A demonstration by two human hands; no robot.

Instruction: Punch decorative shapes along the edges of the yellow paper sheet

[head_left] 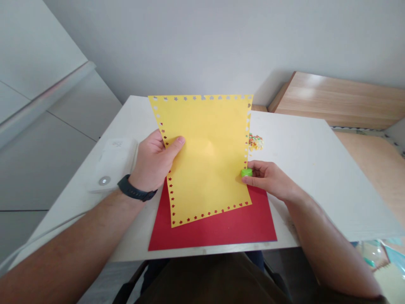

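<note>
A yellow sheet of paper is held up, tilted, above the table. Small punched shapes, stars and hearts among them, line its edges. My left hand grips the sheet's left edge, thumb on the front and fingers behind. At the right edge, my right hand is closed on a small green craft punch, which sits against the paper's border. Whether the paper is inside the punch's slot I cannot tell. Beneath lies a red sheet, partly hidden by the yellow one.
Several tiny colored paper cutouts lie in a pile on the white table, behind my right hand. A white device with a round button and a cable stands at left. A wooden board is at the back right.
</note>
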